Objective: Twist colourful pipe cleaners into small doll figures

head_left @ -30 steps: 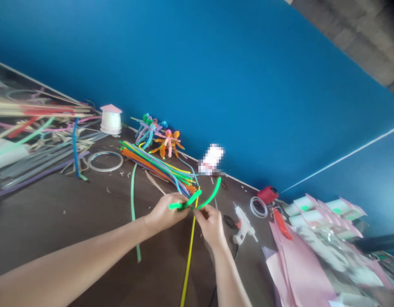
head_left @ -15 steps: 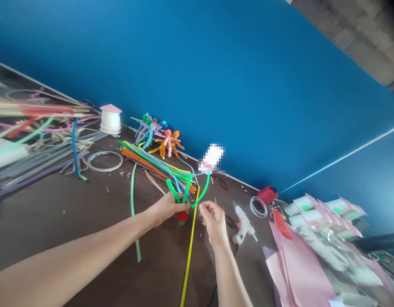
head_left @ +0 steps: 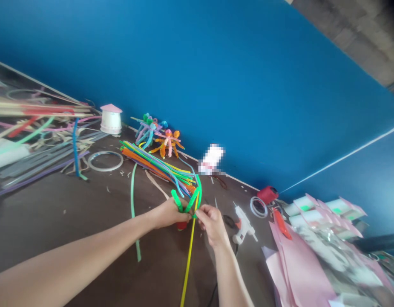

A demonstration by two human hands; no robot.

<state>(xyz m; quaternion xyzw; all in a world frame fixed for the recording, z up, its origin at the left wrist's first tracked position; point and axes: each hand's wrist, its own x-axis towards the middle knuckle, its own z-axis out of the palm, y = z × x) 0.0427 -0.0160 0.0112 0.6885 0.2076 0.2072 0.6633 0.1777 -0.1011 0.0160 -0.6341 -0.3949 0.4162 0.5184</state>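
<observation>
Green pipe cleaner (head_left: pixel 188 200) partly behind fingers (head_left: pixel 203 212)

Both forearms stretched forward, left hand (head_left: pixel 166 212) closed, right hand (head_left: pixel 211 221) apparently pinching, fingertips nearly meeting

Fuzzy, seemingly chenille green stems (head_left: pixel 188 200)

hands x2: left hand (head_left: pixel 166 212), right hand (head_left: pixel 211 223) | glue gun (head_left: pixel 243 224) x1 | tape rings x2: large ring (head_left: pixel 105 161), small ring (head_left: pixel 258 207) | white cup (head_left: pixel 110 119) x1 | red spool (head_left: pixel 268 194) x1 | pipe-cleaner figures (head_left: pixel 158 135) approx 3, blurry
</observation>
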